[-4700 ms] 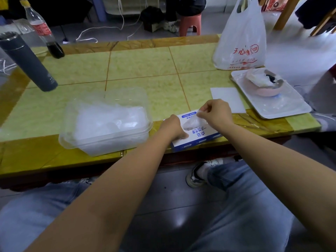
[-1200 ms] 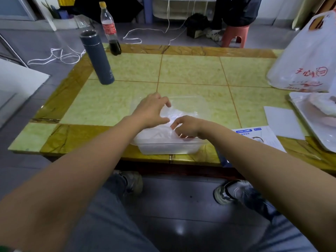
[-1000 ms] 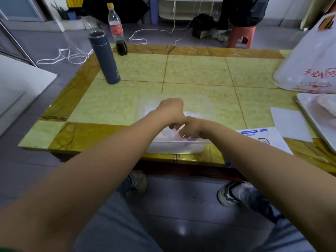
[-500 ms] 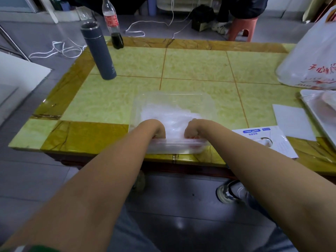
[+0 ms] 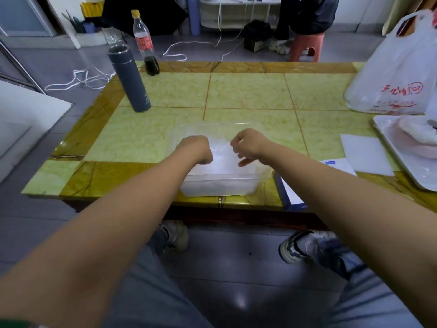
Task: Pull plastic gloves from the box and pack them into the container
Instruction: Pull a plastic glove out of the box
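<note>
A clear plastic container (image 5: pixel 220 187) stands at the table's near edge with a heap of thin translucent plastic gloves (image 5: pixel 222 159) inside it. My left hand (image 5: pixel 196 149) is curled into a fist over the left side of the heap. My right hand (image 5: pixel 248 145) is also curled, thumb pointing down, over the right side. I cannot make out anything held in either fist. The blue and white glove box (image 5: pixel 290 192) lies just right of the container, mostly hidden under my right forearm.
A grey flask (image 5: pixel 130 79) and a cola bottle (image 5: pixel 144 43) stand at the far left. At the right are a white plastic bag (image 5: pixel 397 74), a white tray (image 5: pixel 406 152) with a bowl, and a white sheet (image 5: pixel 365 153). A person sits beyond the table.
Both hands have risen from the container's near wall, where they pressed down, and moved back over the middle of the gloves. Earlier the right hand pulled a glove from the box.
</note>
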`<state>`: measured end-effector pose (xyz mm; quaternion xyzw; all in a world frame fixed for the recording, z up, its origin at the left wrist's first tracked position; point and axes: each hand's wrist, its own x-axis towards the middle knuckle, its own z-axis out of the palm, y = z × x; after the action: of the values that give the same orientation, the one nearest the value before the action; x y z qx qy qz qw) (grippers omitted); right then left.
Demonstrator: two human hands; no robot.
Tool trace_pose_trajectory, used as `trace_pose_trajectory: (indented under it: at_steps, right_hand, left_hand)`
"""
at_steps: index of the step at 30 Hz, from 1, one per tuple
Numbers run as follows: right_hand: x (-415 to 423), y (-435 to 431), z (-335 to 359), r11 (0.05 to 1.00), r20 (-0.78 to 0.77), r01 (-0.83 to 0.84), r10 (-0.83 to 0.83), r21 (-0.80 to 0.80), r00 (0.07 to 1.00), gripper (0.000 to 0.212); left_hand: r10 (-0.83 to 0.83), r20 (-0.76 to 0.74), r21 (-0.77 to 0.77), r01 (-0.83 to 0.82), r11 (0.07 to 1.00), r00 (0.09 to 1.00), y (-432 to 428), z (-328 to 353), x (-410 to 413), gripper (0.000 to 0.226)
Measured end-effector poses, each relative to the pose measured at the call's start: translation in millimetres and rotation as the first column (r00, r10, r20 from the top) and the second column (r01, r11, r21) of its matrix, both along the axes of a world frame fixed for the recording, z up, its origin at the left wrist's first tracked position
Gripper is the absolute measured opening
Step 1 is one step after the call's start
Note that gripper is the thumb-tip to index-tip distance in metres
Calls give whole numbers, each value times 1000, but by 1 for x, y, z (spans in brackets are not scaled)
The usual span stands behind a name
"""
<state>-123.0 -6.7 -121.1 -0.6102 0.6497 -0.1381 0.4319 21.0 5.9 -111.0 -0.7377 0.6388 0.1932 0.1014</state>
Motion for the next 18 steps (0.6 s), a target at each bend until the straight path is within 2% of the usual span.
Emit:
trace_pose_trajectory:
  at_steps: [2, 4, 7, 10, 12, 15, 18]
  right_hand:
    - [-17, 11, 18, 986, 22, 45, -42, -163, 999, 25]
    - [-43, 19, 25, 962, 25, 91, -88, -258, 996, 22]
    - [-91, 33, 17, 944, -8, 181, -191, -277, 982, 15]
    - [-142, 49, 1, 922, -92, 278, -312, -270, 946, 19]
    - [-167, 60, -12, 911, -177, 298, -356, -286, 917, 20]
    - [-194, 75, -33, 912, -271, 285, -366, -297, 890, 16]
    - [-207, 81, -51, 928, -251, 269, -334, -258, 909, 19]
  left_hand:
    - [-37, 7, -249, 38, 968, 999, 6, 9, -17, 2]
    - [-100, -115, -416, 43, 908, 988, 14, 15, -43, 9]
    - [-279, -258, -497, 120, 860, 925, 27, 16, -95, 6]
    - [-389, -383, -421, 216, 881, 838, 44, 10, -147, 9]
    - [-418, -403, -355, 281, 891, 815, 51, 0, -170, 10]
    - [-399, -365, -199, 349, 916, 841, 58, -29, -192, 20]
    - [-302, -357, -105, 283, 953, 884, 57, -55, -197, 49]
